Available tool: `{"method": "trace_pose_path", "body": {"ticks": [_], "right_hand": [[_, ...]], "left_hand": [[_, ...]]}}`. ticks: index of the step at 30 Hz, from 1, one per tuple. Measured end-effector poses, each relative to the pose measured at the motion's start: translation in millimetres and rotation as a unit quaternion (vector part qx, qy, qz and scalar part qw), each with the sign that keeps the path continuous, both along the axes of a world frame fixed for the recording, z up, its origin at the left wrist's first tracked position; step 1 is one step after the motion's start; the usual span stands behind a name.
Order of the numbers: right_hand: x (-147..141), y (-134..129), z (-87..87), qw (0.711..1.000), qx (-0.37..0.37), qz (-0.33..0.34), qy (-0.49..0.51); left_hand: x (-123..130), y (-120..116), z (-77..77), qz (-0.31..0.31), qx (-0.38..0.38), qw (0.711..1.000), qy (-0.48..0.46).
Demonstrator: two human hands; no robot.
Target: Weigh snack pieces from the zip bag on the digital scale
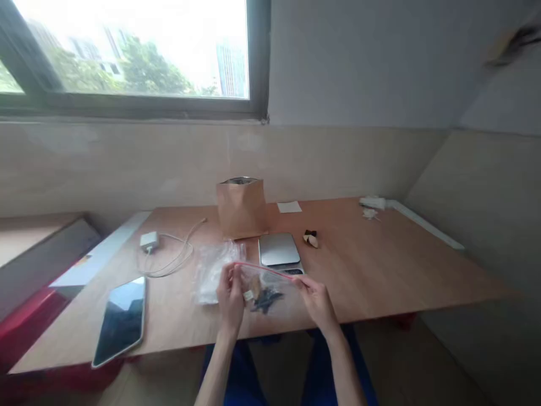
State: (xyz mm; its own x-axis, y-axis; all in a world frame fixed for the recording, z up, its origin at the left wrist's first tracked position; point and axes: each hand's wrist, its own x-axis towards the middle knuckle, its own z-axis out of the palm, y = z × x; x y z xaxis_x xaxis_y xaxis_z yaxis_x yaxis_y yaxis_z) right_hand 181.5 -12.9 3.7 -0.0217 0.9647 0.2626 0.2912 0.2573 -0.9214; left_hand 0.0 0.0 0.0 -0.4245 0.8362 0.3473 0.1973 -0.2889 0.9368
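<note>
Between my two hands hangs a clear zip bag [276, 287] with a red zip strip along its top edge. Dark and brown pieces and a small whitish bit show through the plastic, too blurred to name. My left hand [231, 296] pinches the bag's upper left corner, and my right hand [316, 299] pinches the upper right corner. Just behind the bag lies a kitchen scale [279, 249] with a silver plate, its front partly covered by the bag. A stack of clear plastic bags [211, 270] lies by my left hand.
A brown paper bag [240, 208] stands open behind the scale. On the left are a tablet [122, 321] and a white charger [149, 241] with its cable. Small dark and pale pieces [311, 239] and a white card [289, 207] lie right of the paper bag.
</note>
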Motion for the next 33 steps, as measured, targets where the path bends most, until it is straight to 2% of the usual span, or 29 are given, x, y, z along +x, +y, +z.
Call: {"method": "trace_pose_path", "body": {"ticks": [4, 7, 12, 14, 16, 20, 23, 27, 33], "right_hand": [[5.4, -2.6, 3.6, 1.000, 0.006, -0.005, 0.010], [7.1, -1.6, 0.7, 0.999, 0.001, -0.041, 0.033], [6.8, 4.6, -13.1, 0.981, -0.038, -0.107, 0.158], [5.4, 7.0, -18.9, 0.971, -0.059, -0.109, 0.205], [3.1, 8.3, -22.6, 0.968, -0.081, -0.076, 0.225], [-3.0, 8.0, -22.8, 0.966, -0.116, -0.015, 0.231], [-5.6, 8.1, -21.5, 0.963, -0.110, -0.034, 0.244], [-4.3, 10.5, -24.3, 0.965, -0.096, -0.064, 0.237], [-1.9, 12.0, -28.0, 0.975, -0.083, -0.067, 0.195]], "left_hand": [[-5.4, -1.4, -13.2, -0.013, 0.024, 0.998, 0.050], [-7.6, -0.3, -16.5, -0.030, 0.028, 0.998, 0.054], [-1.8, -1.7, -18.8, -0.062, -0.003, 0.997, 0.038], [4.4, -4.6, -22.3, -0.053, -0.022, 0.998, 0.014], [10.8, -7.3, -27.3, -0.032, -0.043, 0.998, -0.028], [17.6, -8.8, -36.9, 0.012, -0.051, 0.995, -0.086], [17.0, -6.7, -38.4, 0.007, -0.052, 0.994, -0.098], [16.3, -2.3, -33.2, -0.023, -0.069, 0.991, -0.115], [18.8, 2.0, -33.4, -0.051, -0.077, 0.983, -0.160]]}}
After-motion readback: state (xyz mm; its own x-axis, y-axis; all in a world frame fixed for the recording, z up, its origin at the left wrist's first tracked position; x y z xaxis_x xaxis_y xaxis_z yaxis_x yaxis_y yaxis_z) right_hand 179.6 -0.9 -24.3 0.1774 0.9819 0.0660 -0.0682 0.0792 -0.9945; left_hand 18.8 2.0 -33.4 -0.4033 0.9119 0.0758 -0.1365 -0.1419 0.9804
